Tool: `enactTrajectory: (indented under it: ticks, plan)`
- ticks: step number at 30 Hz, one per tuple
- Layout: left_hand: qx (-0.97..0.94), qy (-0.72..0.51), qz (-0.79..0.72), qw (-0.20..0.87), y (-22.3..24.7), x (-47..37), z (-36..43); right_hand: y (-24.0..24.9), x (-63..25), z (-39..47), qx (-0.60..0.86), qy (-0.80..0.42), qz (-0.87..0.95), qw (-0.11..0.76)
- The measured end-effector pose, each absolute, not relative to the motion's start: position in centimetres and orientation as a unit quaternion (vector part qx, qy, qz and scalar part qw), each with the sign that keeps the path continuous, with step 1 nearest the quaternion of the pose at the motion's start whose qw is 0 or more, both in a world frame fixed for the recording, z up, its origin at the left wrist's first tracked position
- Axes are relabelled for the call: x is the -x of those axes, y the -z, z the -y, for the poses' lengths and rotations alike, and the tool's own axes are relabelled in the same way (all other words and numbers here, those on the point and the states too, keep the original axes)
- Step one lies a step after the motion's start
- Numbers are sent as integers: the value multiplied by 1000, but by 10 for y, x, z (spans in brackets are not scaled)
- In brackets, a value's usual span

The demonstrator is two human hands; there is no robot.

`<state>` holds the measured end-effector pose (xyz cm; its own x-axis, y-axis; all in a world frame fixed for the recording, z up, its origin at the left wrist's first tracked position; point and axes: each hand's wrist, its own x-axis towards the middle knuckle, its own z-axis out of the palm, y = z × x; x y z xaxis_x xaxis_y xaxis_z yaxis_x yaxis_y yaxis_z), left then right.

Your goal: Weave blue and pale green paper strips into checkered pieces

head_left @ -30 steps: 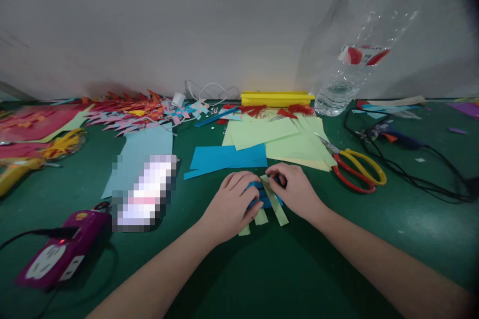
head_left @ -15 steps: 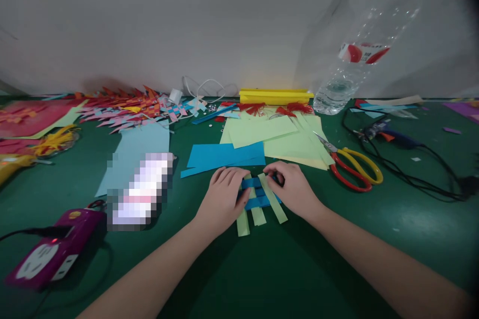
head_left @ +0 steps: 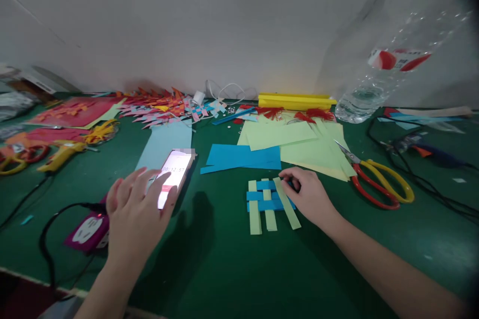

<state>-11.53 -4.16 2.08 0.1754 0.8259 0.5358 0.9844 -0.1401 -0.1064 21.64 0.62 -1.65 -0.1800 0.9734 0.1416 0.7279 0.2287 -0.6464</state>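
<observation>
My left hand (head_left: 140,209) is spread over the lower left part of a lit phone (head_left: 178,162) with a timer on its screen. Whether a finger touches the glass I cannot tell. My right hand (head_left: 305,189) pinches the top of a pale green paper strip (head_left: 289,207), which slants across the right side of a small weave. In that weave, blue paper strips (head_left: 267,205) run crosswise, and pale green strips (head_left: 255,222) run up and down, over and under them. It lies flat on the green table (head_left: 232,269).
Blue paper (head_left: 243,155) and pale green sheets (head_left: 314,152) lie behind the weave. Scissors (head_left: 381,179) and a plastic bottle (head_left: 368,89) are on the right. A purple box with a cable (head_left: 88,232), a yellow glue gun (head_left: 62,155) and folded paper pieces (head_left: 160,107) are on the left.
My left hand has let go of the weave and moved left over the phone. The right hand stays at the slanted strip. The view has turned left.
</observation>
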Motion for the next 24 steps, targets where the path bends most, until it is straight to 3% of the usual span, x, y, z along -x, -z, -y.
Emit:
enactTrajectory:
  ticks: [6, 15, 24]
  plan:
    - [690, 127, 674, 232, 10, 142, 60, 17, -216, -6, 579, -224, 735, 271]
    - [689, 154, 675, 215, 9, 133, 57, 18, -216, -7, 579, -213, 739, 269]
    - [834, 171, 510, 122, -4, 79, 59, 18, -217, -6, 569, -226, 734, 293]
